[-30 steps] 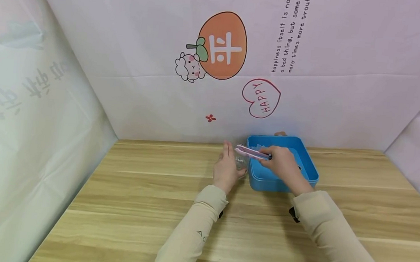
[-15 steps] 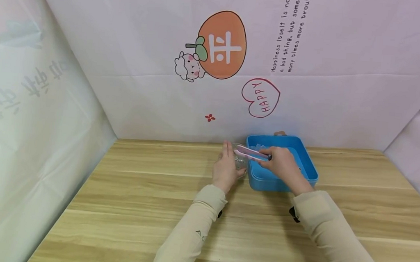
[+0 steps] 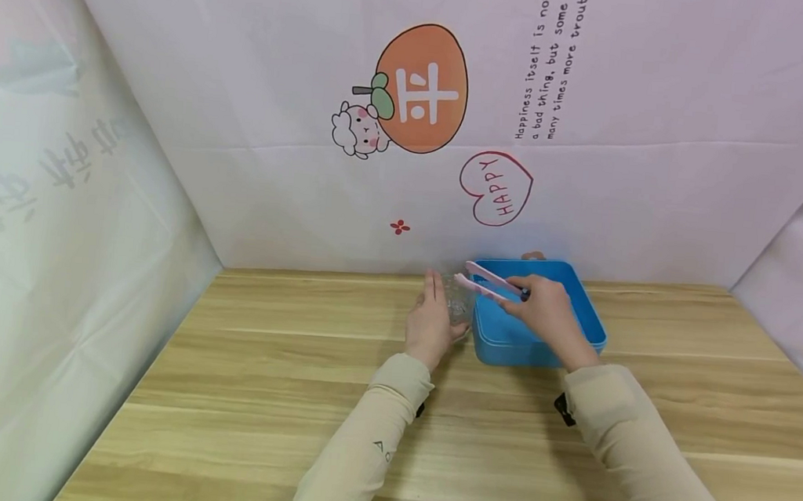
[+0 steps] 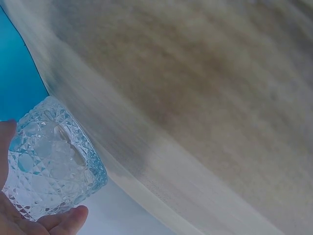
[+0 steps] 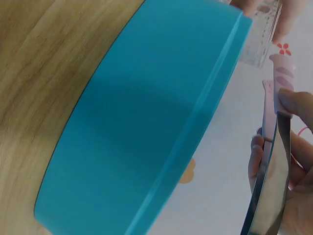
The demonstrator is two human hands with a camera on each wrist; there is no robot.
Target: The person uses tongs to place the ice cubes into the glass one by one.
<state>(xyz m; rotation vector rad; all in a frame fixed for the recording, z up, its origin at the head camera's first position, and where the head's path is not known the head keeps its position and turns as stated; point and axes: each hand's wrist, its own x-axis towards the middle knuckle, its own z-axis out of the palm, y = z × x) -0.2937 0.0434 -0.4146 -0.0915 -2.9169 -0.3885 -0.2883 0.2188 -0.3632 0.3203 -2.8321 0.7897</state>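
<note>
My left hand (image 3: 429, 323) holds a clear cut-glass tumbler (image 3: 459, 306) beside the blue box, fingers along its far left side and thumb at the near side. In the left wrist view the glass (image 4: 54, 161) shows a diamond-cut pattern, with some clear pieces visible through its wall. My right hand (image 3: 545, 309), above the box, grips metal tongs with pink tips (image 3: 479, 290). The tongs' two arms are spread apart, with nothing between their tips, over the box's left rim close to the glass. In the right wrist view, thumb and fingers press either side of the tongs (image 5: 283, 78).
The open blue box (image 3: 521, 354) stands at the table's back edge, against a printed white backdrop (image 3: 292, 195); my right hand hides part of its inside. Wooden tabletop (image 3: 255, 396) stretches to the left and in front. A white cloth (image 3: 88, 273) hangs at the left.
The tongs' tips have spread apart and moved up and right, from over the glass to the box's left rim. My left hand keeps its hold on the glass.
</note>
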